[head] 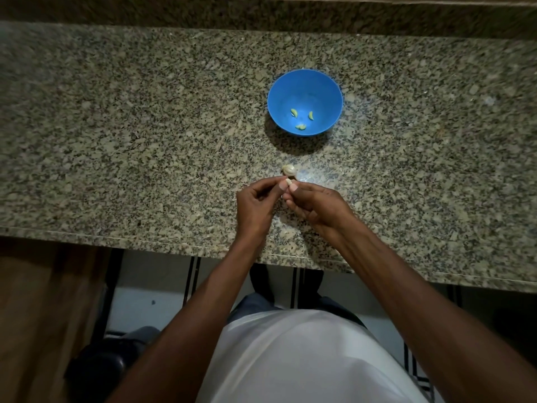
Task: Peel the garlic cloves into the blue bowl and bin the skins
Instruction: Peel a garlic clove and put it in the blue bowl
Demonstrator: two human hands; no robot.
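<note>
Head view looks down on a speckled granite counter (145, 141), where the left hand (255, 205) and right hand (316, 206) meet, their fingertips pinching a small garlic clove (288, 182) between them above the counter. Just beyond it, an unpeeled piece of garlic (288, 169) lies on the stone, and farther back the blue bowl (319, 85) holds three peeled cloves (301, 127).

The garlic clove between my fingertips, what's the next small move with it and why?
Probably finish pulling the skin off. Both the left hand and right hand pinch the clove above the counter, so it is likely still being peeled. The blue bowl, just beyond, already holds peeled cloves, so drop it there afterwards.
</note>
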